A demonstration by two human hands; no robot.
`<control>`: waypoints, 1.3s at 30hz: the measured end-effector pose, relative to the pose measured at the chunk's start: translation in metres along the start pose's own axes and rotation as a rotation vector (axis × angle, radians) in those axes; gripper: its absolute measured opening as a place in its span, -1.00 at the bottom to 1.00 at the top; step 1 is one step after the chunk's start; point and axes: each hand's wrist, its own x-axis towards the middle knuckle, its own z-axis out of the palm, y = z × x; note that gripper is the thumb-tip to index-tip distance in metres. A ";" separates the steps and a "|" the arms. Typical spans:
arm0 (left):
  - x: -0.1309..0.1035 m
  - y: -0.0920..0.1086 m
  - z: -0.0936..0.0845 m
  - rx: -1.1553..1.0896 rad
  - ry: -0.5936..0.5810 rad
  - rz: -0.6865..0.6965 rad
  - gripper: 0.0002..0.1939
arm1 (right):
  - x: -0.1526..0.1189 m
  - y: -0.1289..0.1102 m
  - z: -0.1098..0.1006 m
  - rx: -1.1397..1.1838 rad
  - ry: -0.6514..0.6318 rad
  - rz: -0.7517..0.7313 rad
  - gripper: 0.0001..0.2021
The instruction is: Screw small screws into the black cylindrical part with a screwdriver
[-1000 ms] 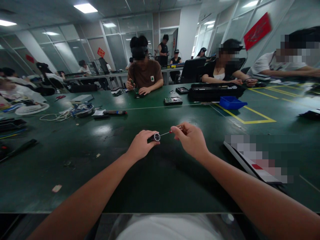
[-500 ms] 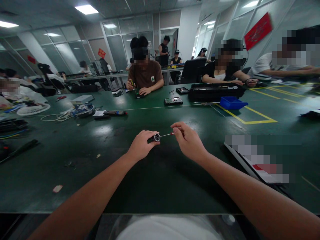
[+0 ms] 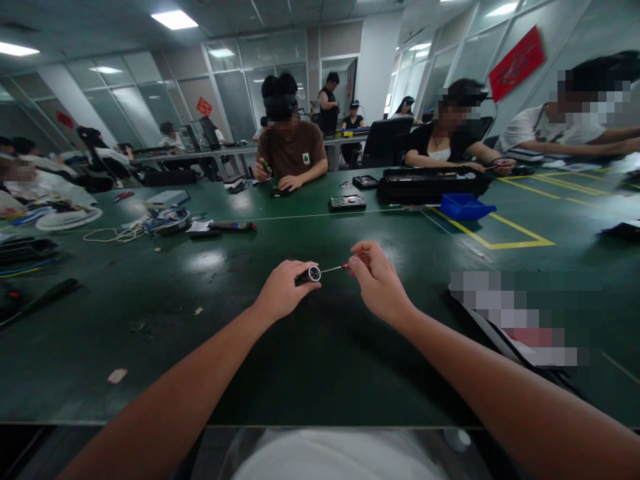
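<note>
Here, the left hand (image 3: 279,291) grips a black cylinder (image 3: 303,276); right of it, the right hand (image 3: 379,275) loosely pinches a screwdriver (image 3: 345,267), shaft towards its rim.

We reach forward, our left forearm (image 3: 200,373) and right forearm (image 3: 480,367) slanting inward; our left hand (image 3: 281,291) curls in a grip, our right hand (image 3: 379,285) pinches near it.

The dark green, glossy bench (image 3: 280,380) is marked at the right with a yellow outline (image 3: 520,245), a blue bin (image 3: 465,207) sitting at its edge. Just left of that bin lie a long black case (image 3: 430,187) and an exposed circuit board (image 3: 347,203); farther left are a dark pen-shaped tool (image 3: 233,227), tangled pale cable (image 3: 117,235) and a white round grille (image 3: 69,219). A small pale scrap (image 3: 117,376) lies near the front edge.
</note>
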 end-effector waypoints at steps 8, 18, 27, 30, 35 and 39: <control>0.002 0.000 0.002 0.027 -0.007 0.121 -0.63 | 0.015 0.011 0.003 0.652 0.073 0.476 -0.75; 0.003 -0.001 0.003 0.032 -0.047 0.053 -0.64 | 0.010 0.010 0.002 0.316 0.107 0.171 -0.76; 0.003 0.000 0.005 0.045 -0.073 0.043 -0.63 | 0.003 0.000 -0.003 -0.085 0.033 -0.046 -0.80; 0.003 0.001 0.006 0.034 -0.082 0.040 -0.63 | 0.003 -0.002 -0.003 -0.143 0.031 -0.086 -0.82; 0.004 0.000 0.006 -0.004 -0.088 -0.005 -0.66 | 0.004 -0.005 -0.007 -0.234 0.061 -0.096 -0.83; 0.004 -0.004 0.006 -0.074 -0.007 -0.079 -0.68 | 0.004 -0.005 -0.009 -0.237 0.094 -0.107 -0.83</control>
